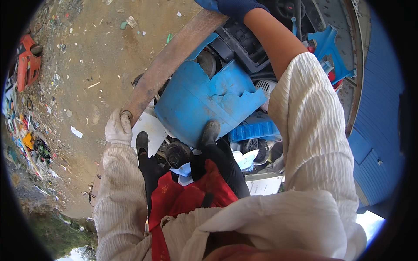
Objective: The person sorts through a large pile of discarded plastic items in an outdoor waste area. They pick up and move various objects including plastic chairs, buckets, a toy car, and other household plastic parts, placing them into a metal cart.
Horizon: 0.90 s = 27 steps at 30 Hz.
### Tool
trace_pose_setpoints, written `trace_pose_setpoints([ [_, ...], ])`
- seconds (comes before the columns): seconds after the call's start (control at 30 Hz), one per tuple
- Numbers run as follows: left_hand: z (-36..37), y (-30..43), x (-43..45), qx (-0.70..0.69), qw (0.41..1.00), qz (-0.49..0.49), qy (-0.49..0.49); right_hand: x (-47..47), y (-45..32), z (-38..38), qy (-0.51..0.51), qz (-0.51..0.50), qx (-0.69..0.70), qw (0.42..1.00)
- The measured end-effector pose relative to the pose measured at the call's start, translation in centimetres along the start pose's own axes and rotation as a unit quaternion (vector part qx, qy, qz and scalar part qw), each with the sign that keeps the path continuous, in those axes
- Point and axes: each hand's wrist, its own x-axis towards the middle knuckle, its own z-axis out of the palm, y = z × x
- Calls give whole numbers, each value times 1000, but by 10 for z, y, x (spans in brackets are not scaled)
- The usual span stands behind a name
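Observation:
My left hand (118, 128), in a pale glove, grips a rusty metal side rail (169, 65) with its fingers curled over it. My right hand (240, 7), in a dark blue glove with a lighter blue palm, is at the rail's far end. The top of the picture cuts it off, so its grip is unclear. Between my arms lies a large broken blue plastic drum piece (192, 101) with jagged edges. One of my boots (211, 130) is on it; the other boot (142, 142) is by a white panel (152, 130).
Scrap plastic fills the load bed around my legs: a black moulded part (241, 42), a ribbed blue piece (253, 127), a black wheel (178, 154) and a blue plastic chair (329, 49). Left of the rail is littered dirt ground (94, 58) with an orange-red plastic part (28, 63).

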Motion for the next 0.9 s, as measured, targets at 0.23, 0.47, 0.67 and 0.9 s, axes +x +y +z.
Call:
trace_pose_setpoints([
  [0.23,-3,-1,-1,-15,999,-26,-32,7,-8,9,-5,46,-78,996],
  [0.47,-4,6,0,-16,999,-38,-36,3,-5,3,22,51,-82,995],
  [0.67,-6,12,0,-4,998,-53,-40,5,-2,5,49,43,-96,993],
  [0.9,-14,18,6,3,992,-89,-94,2,6,18,117,-62,-122,984],
])
